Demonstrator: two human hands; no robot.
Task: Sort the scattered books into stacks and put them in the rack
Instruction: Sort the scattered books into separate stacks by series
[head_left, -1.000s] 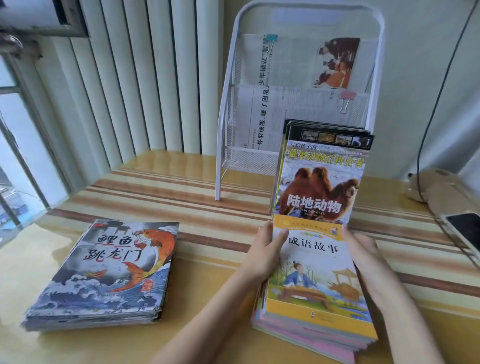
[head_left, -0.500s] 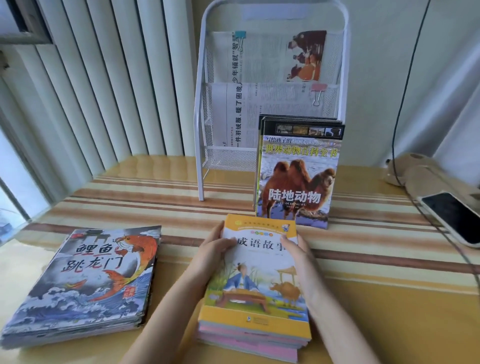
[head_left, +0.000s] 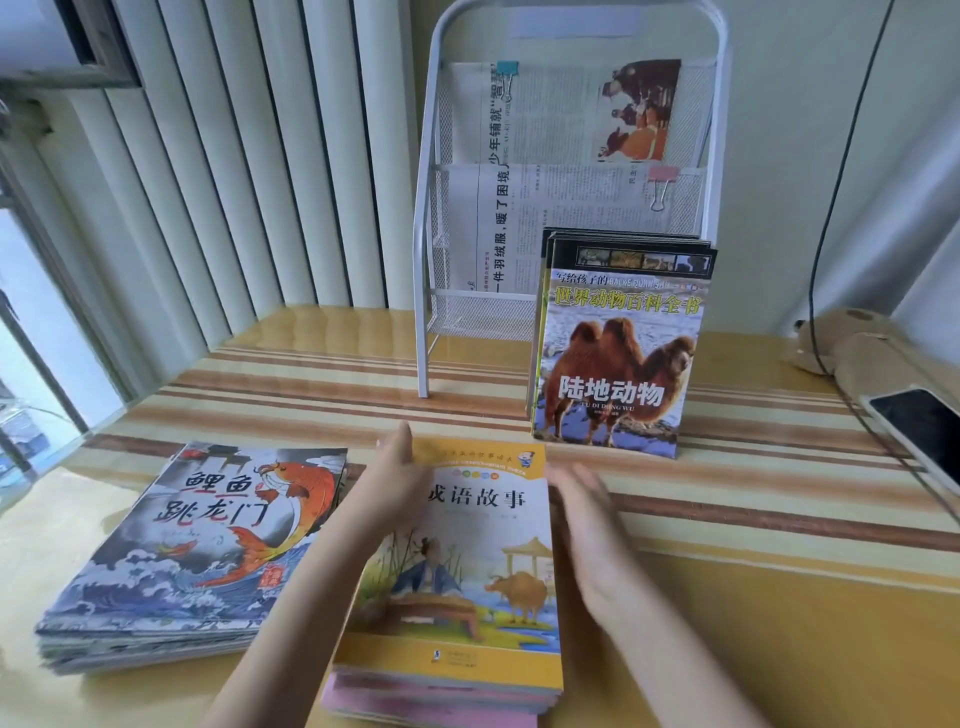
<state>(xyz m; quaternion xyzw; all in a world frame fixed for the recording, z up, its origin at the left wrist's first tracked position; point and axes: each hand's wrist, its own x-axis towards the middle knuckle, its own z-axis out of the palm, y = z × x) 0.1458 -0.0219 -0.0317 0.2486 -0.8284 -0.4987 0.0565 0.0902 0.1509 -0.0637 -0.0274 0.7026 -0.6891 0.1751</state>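
Yellow-covered stack (head_left: 457, 561) lies flat between your hands: left hand (head_left: 395, 488) rests straight-fingered on its left edge, right hand (head_left: 587, 525) loose just beside its right edge. Square both sides before lifting toward the rack (head_left: 431, 218) beyond your fingertips.

The glossy striped table (head_left: 291, 374) carries a flat stack of fish-cover books (head_left: 187, 561) at left, a yellow-covered stack (head_left: 467, 597) in front, camel-cover books (head_left: 618, 353) upright against the white rack (head_left: 423, 291), and a phone (head_left: 919, 431) at right.
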